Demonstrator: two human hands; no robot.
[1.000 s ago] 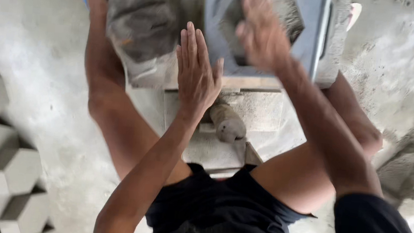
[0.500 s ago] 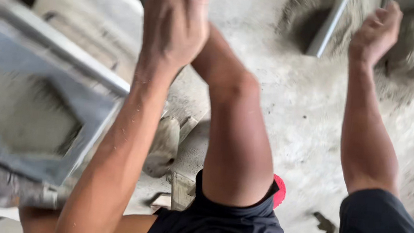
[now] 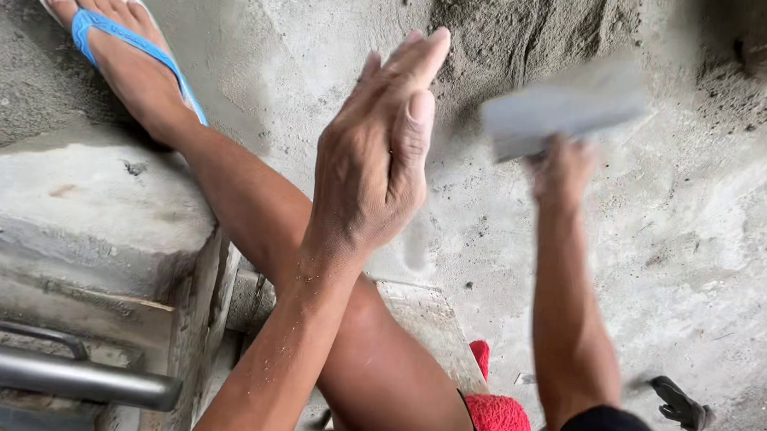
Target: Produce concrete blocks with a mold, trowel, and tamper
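Fingers of the right hand are clamped on a blurred grey trowel raised over the sand pile, while the left hand hangs flat, fingers together and empty, above the bare leg, seemingly for balance.

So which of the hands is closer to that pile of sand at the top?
Right. The right hand, gripping a blurred grey flat tool, sits just below the sand pile. The left hand is open and empty, raised further left, fingertips short of the pile's edge.
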